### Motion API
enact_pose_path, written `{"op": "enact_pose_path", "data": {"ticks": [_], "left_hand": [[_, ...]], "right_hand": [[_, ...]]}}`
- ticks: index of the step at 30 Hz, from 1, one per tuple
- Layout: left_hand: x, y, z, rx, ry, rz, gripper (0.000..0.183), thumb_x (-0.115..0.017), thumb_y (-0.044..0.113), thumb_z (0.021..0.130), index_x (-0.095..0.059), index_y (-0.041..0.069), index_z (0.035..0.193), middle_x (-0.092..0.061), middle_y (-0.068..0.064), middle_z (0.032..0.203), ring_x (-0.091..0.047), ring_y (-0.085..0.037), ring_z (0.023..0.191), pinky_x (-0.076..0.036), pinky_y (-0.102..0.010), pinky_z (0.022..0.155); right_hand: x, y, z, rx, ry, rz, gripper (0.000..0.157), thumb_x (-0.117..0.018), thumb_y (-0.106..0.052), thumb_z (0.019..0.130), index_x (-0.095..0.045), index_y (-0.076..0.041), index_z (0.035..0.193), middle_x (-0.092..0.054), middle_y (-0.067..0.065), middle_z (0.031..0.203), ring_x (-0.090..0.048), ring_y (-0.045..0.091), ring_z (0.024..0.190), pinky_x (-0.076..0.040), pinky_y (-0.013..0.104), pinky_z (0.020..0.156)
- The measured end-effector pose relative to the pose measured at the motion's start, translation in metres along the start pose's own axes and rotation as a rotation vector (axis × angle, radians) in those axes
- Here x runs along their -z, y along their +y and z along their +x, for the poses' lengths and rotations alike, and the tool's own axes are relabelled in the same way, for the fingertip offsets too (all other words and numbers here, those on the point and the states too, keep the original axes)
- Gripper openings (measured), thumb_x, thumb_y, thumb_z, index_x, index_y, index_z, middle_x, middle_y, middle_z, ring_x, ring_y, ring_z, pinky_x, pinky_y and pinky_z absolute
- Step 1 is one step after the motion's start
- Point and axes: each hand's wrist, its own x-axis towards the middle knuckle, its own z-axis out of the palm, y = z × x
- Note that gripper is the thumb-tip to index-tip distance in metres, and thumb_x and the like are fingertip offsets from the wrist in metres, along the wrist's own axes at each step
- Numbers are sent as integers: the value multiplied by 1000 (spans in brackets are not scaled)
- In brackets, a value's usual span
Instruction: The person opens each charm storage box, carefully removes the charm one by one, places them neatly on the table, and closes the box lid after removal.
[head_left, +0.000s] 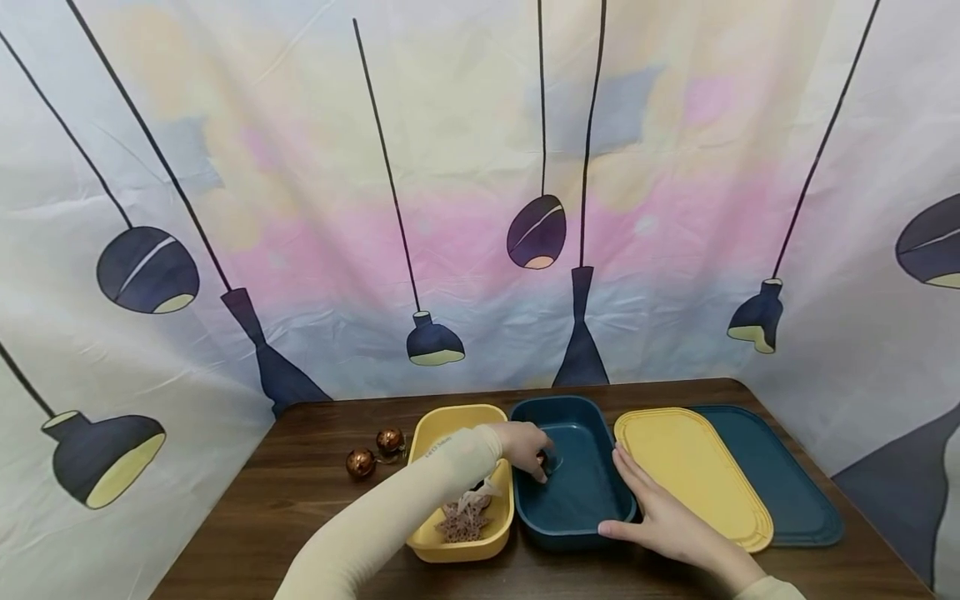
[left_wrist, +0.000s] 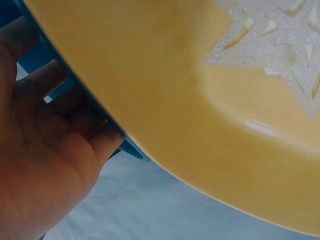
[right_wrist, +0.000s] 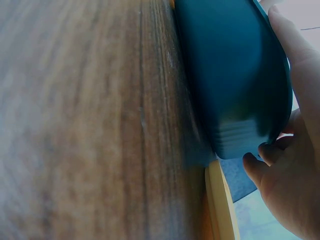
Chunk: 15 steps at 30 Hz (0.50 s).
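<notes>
My left hand (head_left: 521, 446) reaches across a yellow container (head_left: 459, 552) into the left side of a dark blue container (head_left: 573, 492). Its fingertips hold a small shiny copper-brown bauble (head_left: 542, 458), mostly hidden by the fingers; the left wrist view does not show it. In that view the left hand (left_wrist: 55, 135) bends over the blue rim. My right hand (head_left: 660, 512) lies against the blue container's right front corner, fingers extended along the side and thumb at the front. Inside the yellow container sit a glittery star-shaped ornament (head_left: 462, 521) and a whitish piece beside it.
Two copper baubles (head_left: 361, 463) lie on the wooden table (head_left: 300, 500) left of the yellow container. To the right, a yellow lid (head_left: 686, 475) partly overlaps a dark blue lid (head_left: 787, 483). A printed cloth (head_left: 480, 208) with lamp pictures hangs behind the table.
</notes>
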Motion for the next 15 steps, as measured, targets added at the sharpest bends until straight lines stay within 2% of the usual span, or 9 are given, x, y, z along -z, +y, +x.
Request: {"op": "enact_pose_path", "data": {"ticks": [6, 15], "left_hand": [[-4, 2, 0, 22, -24, 7, 52, -78, 31, 91, -62, 20, 139, -65, 5, 126, -60, -9, 113, -50, -24, 89], [-5, 1, 2, 5, -25, 47, 53, -82, 23, 87, -64, 21, 137, -66, 7, 122, -61, -6, 107, -50, -21, 87]], "right_hand": [[-2, 0, 0, 6, 5, -11, 104, -72, -50, 91, -10, -7, 162, -3, 14, 168, -12, 40, 151, -29, 65, 110], [-2, 0, 0, 11, 13, -16, 104, -72, -50, 91, -11, -5, 162, -4, 15, 168, -13, 40, 151, -29, 65, 110]]}}
